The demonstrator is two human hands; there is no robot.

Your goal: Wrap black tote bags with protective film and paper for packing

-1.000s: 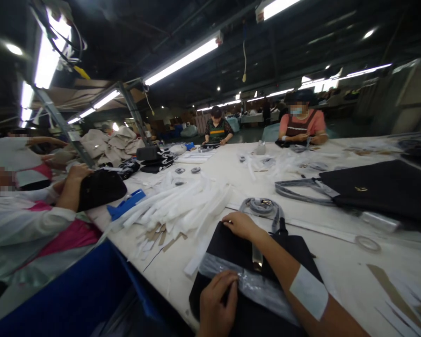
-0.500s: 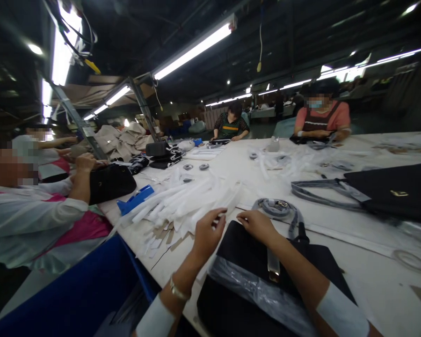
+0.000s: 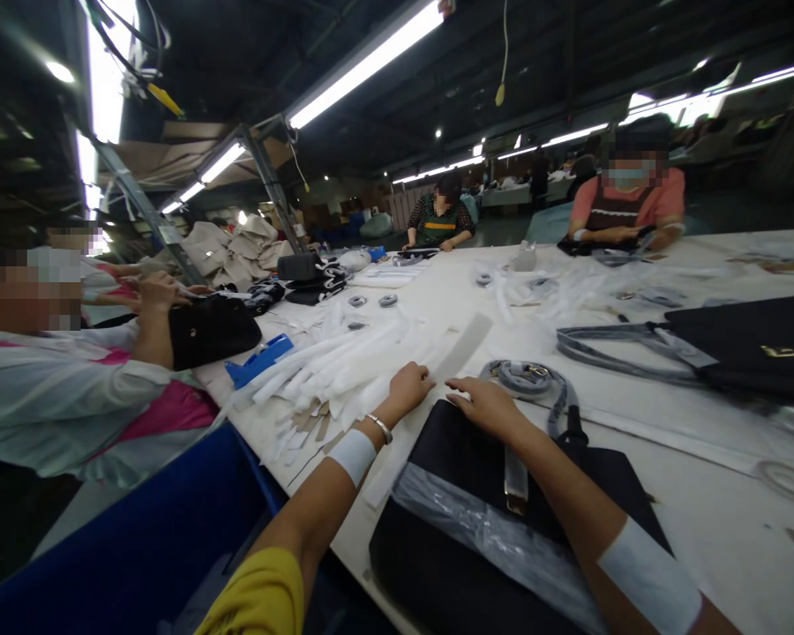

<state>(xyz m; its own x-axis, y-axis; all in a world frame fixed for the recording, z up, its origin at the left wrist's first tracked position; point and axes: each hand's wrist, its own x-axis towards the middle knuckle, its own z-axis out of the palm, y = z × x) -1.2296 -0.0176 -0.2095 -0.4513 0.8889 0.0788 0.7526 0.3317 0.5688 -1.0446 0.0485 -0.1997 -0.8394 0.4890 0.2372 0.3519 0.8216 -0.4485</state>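
Observation:
My left hand [image 3: 410,388] is closed on a long, flat, whitish strip [image 3: 467,342], which runs past it at both ends over the table. Close by, my right hand [image 3: 490,407] has its fingers apart and holds nothing I can see, just over the top edge of a black handbag [image 3: 423,564]. The bag lies in front of me, with clear plastic film [image 3: 476,529] across it and a wrapped strap tab with a gold buckle [image 3: 516,498]. Beside my right hand rests a coiled grey wrapped strap [image 3: 520,375]. My right forearm passes over the bag and hides part of it.
White foam strips [image 3: 344,362] are heaped beyond my left hand, near a blue tape dispenser [image 3: 258,360]. Another black bag [image 3: 754,344] lies at right, with a tape roll [image 3: 787,481] nearer. A blue bin [image 3: 172,520] stands lower left. Co-workers sit around the table.
My left hand has moved forward and right and now grips the whitish strip, which reaches out beyond it. The fingers of my right hand have spread slightly.

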